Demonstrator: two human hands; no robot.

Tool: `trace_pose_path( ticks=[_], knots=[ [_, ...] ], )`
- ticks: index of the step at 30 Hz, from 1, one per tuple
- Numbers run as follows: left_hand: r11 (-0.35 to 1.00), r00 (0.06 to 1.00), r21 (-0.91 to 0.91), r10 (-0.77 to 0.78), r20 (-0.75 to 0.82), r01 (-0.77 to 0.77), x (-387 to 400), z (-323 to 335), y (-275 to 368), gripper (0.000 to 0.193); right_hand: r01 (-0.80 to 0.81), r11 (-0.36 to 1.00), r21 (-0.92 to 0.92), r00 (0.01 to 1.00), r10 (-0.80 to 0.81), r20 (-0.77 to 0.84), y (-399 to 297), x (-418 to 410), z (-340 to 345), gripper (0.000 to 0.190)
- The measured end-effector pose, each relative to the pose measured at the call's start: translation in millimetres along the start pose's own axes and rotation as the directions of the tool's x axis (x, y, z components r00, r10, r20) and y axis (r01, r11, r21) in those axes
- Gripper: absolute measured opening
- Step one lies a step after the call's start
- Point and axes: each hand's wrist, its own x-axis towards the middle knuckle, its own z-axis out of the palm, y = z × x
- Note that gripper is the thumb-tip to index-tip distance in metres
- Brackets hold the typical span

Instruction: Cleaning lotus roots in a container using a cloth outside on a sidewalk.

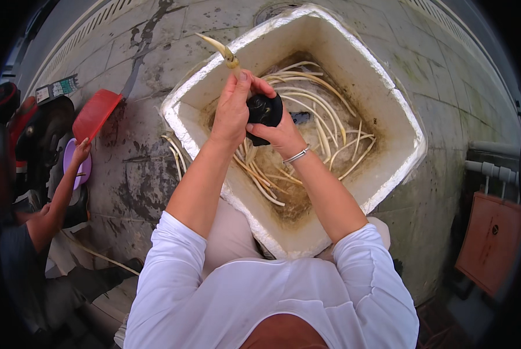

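Over a white foam box (pixel 398 98), my two hands are close together. My left hand (pixel 230 111) is wrapped around a pale shoot, perhaps a lotus shoot (pixel 225 53), whose pointed tip and brownish node stick out past the thumb. A rounded black object (pixel 264 110) is in my right hand (pixel 278 135), against the left palm; what it is cannot be made out. Below them, long thin pale stalks (pixel 332 109) lie curved on the box's stained bottom. A small dark piece (pixel 300 117) shows among them, partly hidden by my right hand.
Several stalks (pixel 176 155) lie on the paving outside the box. At left, another person's hand (pixel 82 150) holds a red plastic basin (pixel 95 114) near a purple basin (pixel 78 168). To the right are a pipe (pixel 491 169) and an orange-brown panel (pixel 489 244).
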Motion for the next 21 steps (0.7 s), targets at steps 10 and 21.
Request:
trace_pose_path(
  ticks=[10, 21],
  knots=[
    [0.981, 0.981, 0.007, 0.192, -0.003, -0.192, -5.9, -1.1, 17.6, 0.032, 0.021, 0.884, -0.467, 0.991, -0.079, -0.105, -0.2, 0.2, 8.2, 0.062],
    [0.894, 0.909, -0.164, 0.404, -0.105, -0.416, -16.1, -29.9, 86.0, 0.031, -0.260, 0.704, -0.661, 0.963, 0.136, -0.233, 89.8, -40.8, -53.4, 0.064]
  ],
)
